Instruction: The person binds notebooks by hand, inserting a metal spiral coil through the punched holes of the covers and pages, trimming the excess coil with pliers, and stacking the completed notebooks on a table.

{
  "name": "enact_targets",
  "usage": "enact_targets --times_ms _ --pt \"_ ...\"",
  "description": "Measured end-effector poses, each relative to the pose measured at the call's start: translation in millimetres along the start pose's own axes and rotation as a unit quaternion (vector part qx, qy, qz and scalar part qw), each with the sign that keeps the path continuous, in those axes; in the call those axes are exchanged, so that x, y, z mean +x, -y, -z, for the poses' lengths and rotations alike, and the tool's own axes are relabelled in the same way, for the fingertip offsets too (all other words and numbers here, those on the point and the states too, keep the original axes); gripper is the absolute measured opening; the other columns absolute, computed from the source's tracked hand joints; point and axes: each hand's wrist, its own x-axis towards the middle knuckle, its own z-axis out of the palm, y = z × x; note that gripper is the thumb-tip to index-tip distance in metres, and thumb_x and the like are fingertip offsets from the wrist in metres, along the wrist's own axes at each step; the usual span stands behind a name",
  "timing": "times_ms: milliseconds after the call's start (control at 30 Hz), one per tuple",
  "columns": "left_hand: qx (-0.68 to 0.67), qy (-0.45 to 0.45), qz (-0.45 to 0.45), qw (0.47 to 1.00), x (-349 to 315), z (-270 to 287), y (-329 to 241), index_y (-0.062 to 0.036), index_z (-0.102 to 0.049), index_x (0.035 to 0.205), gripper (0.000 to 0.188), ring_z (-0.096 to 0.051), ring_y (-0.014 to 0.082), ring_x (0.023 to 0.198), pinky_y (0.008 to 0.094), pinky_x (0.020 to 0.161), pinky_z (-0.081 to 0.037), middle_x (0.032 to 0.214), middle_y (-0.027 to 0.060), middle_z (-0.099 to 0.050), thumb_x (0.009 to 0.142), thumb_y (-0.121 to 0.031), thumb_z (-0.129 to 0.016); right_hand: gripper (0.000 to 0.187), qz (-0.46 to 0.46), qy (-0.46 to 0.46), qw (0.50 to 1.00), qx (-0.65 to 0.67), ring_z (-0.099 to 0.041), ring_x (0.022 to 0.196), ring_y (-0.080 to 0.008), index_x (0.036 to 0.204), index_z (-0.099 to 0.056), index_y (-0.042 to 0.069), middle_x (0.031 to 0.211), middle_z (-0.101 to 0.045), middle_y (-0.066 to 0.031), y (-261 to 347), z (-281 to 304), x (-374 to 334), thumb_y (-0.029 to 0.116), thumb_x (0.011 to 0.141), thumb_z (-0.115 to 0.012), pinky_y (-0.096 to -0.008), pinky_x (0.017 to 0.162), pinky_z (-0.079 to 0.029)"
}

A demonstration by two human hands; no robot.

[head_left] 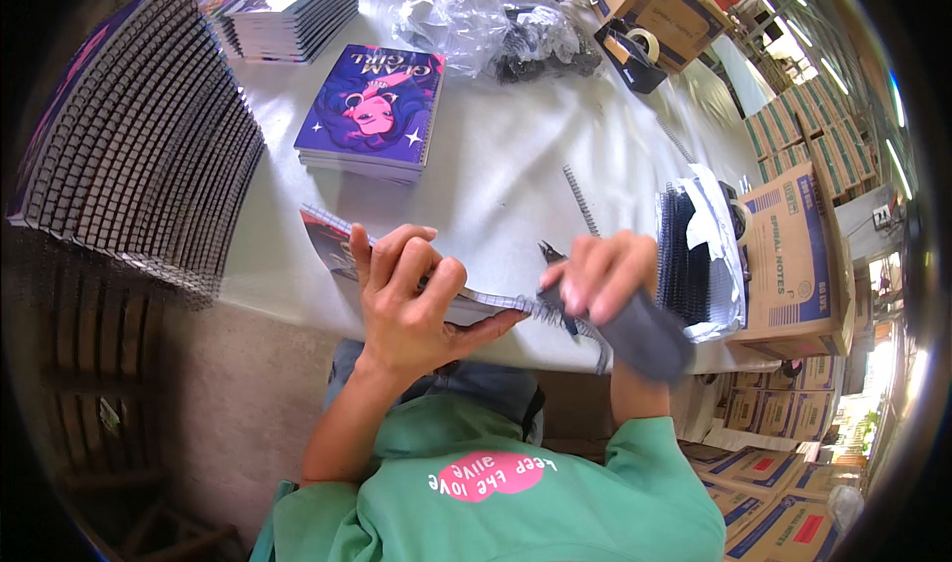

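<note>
My left hand (pixel 412 304) is closed around a thin spiral notebook (pixel 332 245) tipped on edge at the table's front, thumb stretched along its bound side. Loose wire coil (pixel 543 310) sticks out past the notebook's right end. Close by, my right hand (pixel 607 269) is curled around a dark grey object (pixel 650 339), too smeared by motion to tell its kind. A black pointed tool tip (pixel 548 253) shows just left of the right fingers; whether it belongs to that object I cannot tell. Behind lies a loose black spiral coil (pixel 581 199).
A short stack of purple notebooks (pixel 369 116) lies beyond my left hand. Tall spiral-bound stacks (pixel 139 135) stand at the left. On the right are a bundle of black coils (pixel 679 254) and a carton (pixel 783 254). Plastic wrap (pixel 441 16) and a tape dispenser (pixel 635 56) lie farther back.
</note>
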Motion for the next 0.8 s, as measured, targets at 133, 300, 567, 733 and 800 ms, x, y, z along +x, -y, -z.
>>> enact_targets --times_ms 133,300,567,733,800 --pt "-0.011 0.009 -0.005 1.000 1.0 3.7 0.7 -0.0085 -0.056 0.077 0.049 -0.053 0.0245 0.091 0.0500 0.110 -0.009 0.077 0.0052 -0.050 0.061 -0.050 -0.077 0.019 -0.082 -0.067 0.954 -0.282 -0.063 0.070 -0.0196 0.075 -0.071 0.002 0.073 -0.067 -0.0128 -6.0 4.2 18.5 -0.009 0.062 -0.062 -0.0309 0.067 -0.051" --pt "-0.075 0.008 0.004 0.997 2.2 4.7 3.6 -0.0099 -0.052 0.113 0.067 -0.052 0.0228 0.097 0.0481 0.111 -0.009 0.085 0.0041 -0.055 0.061 -0.044 -0.079 0.018 -0.008 0.040 0.981 -0.191 -0.065 0.073 -0.0198 0.076 -0.071 0.003 0.071 -0.067 -0.0117 -0.7 -5.3 26.7 -0.005 0.063 -0.061 -0.0255 0.063 -0.048" --pt "-0.113 -0.015 0.009 0.993 -1.4 4.2 5.5 -0.0107 -0.049 0.120 0.076 -0.052 0.0215 0.101 0.0477 0.111 -0.008 0.094 0.0038 -0.057 0.059 -0.042 -0.081 0.016 -0.034 0.007 0.957 -0.289 -0.063 0.068 -0.0192 0.077 -0.072 0.004 0.076 -0.068 -0.0145 -4.8 -9.4 38.4 -0.003 0.069 -0.060 -0.0283 0.065 -0.049" --pt "0.030 -0.016 0.035 0.999 13.9 24.1 12.8 -0.0108 -0.057 0.097 0.069 -0.049 0.0261 0.102 0.0452 0.105 -0.016 0.086 0.0041 -0.050 0.049 -0.054 -0.081 0.017 -0.045 -0.024 0.918 -0.392 -0.065 0.071 -0.0185 0.082 -0.073 0.004 0.078 -0.069 -0.0148 -20.1 -11.6 44.7 0.000 0.068 -0.063 -0.0284 0.067 -0.048" --pt "0.079 -0.019 0.051 0.995 21.3 36.3 26.3 -0.0091 -0.058 0.073 0.062 -0.048 0.0283 0.095 0.0418 0.095 -0.030 0.080 0.0044 -0.045 0.043 -0.059 -0.080 0.026 -0.039 -0.048 0.963 -0.262 -0.065 0.075 -0.0193 0.085 -0.072 0.004 0.084 -0.069 -0.0135 -25.1 -9.5 48.9 -0.009 0.064 -0.063 -0.0290 0.072 -0.048"
